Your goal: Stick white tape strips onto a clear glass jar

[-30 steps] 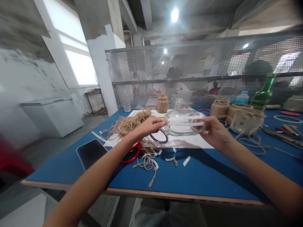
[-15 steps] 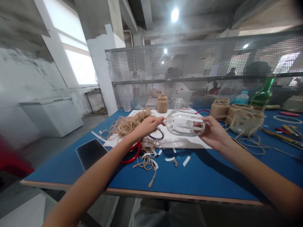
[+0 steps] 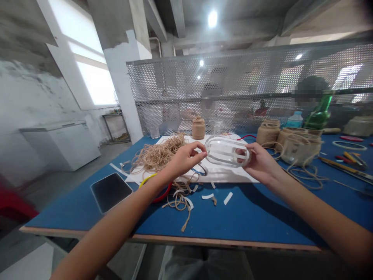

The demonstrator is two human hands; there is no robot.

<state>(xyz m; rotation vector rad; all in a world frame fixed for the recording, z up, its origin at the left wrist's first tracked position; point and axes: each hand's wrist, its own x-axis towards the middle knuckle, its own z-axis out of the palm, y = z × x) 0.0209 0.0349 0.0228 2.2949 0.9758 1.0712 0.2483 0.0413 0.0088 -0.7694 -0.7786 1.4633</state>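
My right hand (image 3: 259,161) grips a clear glass jar (image 3: 224,151) by its right end. The jar lies sideways in the air above a white paper sheet (image 3: 233,177), with white strips along its wall. At the jar's left end, my left hand (image 3: 189,156) has its thumb and index finger pinched together, their tips at the glass; what they hold, if anything, is too small to make out. Below that hand lies a ring-shaped roll (image 3: 201,170). A heap of jute twine (image 3: 161,153) is just beyond my left wrist.
White tape scraps (image 3: 228,198) and twine ends (image 3: 183,223) lie near the front. A phone (image 3: 111,191) is at left. Twine-wrapped jars (image 3: 268,133), a glass jar (image 3: 301,149), a green bottle (image 3: 319,114) and tools (image 3: 349,169) stand or lie right. A perforated metal screen (image 3: 175,89) rises behind.
My left hand has gone from a stretched index finger to a pinch at the jar's left end. A yellow ring beneath my left forearm now shows. The right hand keeps its grip.
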